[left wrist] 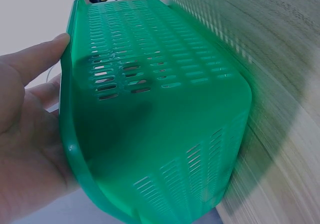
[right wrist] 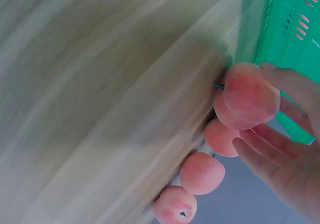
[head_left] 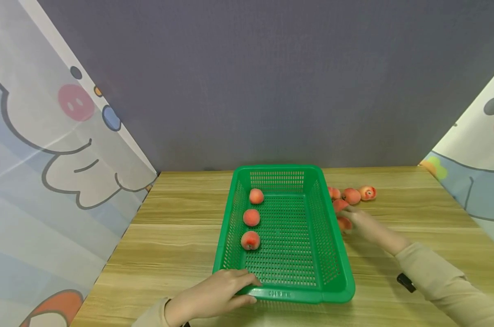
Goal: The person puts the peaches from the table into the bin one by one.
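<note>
A green plastic basket [head_left: 288,293] with slotted walls stands on the table. My left hand [head_left: 216,295] grips its near rim, the thumb outside and the fingers over the edge; the left wrist view shows the thumb [left wrist: 42,56] along that rim. Three peaches [head_left: 251,218] sit in a row along the basket's left side. Beyond the right wall, my right hand [head_left: 363,225] is blurred among more peaches. There it holds a peach [right wrist: 252,94] between thumb and fingertips, close beside the basket wall. Another peach [head_left: 345,225] shows just below this hand.
More peaches [head_left: 351,196] lie on the wooden table [head_left: 177,227] right of the basket, towards the back. A dark grey panel [head_left: 247,81] rises behind the table, and cartoon-printed sheets [head_left: 38,136] hang at both sides.
</note>
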{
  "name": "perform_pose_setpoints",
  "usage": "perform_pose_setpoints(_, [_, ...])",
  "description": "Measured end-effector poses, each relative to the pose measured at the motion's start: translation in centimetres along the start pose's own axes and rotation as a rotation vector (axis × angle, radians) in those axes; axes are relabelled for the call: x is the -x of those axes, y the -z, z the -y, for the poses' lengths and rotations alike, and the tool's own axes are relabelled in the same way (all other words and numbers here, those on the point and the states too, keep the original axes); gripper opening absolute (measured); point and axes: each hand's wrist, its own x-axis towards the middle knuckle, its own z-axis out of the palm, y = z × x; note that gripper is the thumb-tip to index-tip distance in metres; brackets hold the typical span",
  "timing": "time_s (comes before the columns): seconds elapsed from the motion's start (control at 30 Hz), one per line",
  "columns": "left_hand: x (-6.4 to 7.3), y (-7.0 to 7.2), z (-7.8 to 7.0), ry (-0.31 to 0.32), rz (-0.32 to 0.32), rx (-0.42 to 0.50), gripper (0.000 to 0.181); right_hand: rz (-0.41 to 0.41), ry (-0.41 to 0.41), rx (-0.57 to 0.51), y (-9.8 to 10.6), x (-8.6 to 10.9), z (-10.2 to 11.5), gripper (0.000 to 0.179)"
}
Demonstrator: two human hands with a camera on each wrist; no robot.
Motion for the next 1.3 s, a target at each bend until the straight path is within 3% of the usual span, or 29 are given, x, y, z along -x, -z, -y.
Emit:
perform_pose_setpoints(0.23, [0.0, 0.0, 0.0, 0.006, 0.010, -0.002, 0.028, 0.098, -0.102, -0.042, -0.1, 0.3, 0.5, 0.048])
perform_pose_setpoints(0.5, [-0.1, 0.0, -0.1, 0.006, 0.009, -0.007, 0.024, 0.109, -0.123, -0.058, -0.2, 0.3, 0.4, 0.051])
perform_pose_setpoints(0.97, [0.0, 0.0, -0.1, 0.019, 0.022, 0.003, 0.029, 0.076, -0.070, -0.010, -0.7, 0.4, 0.4, 0.051])
perform_pose_setpoints(1.3, [0.0, 0.0, -0.1, 0.020, 0.019, -0.001, 0.029, -0.013, 0.013, 0.009, -1.1, 0.6, 0.1, 0.052])
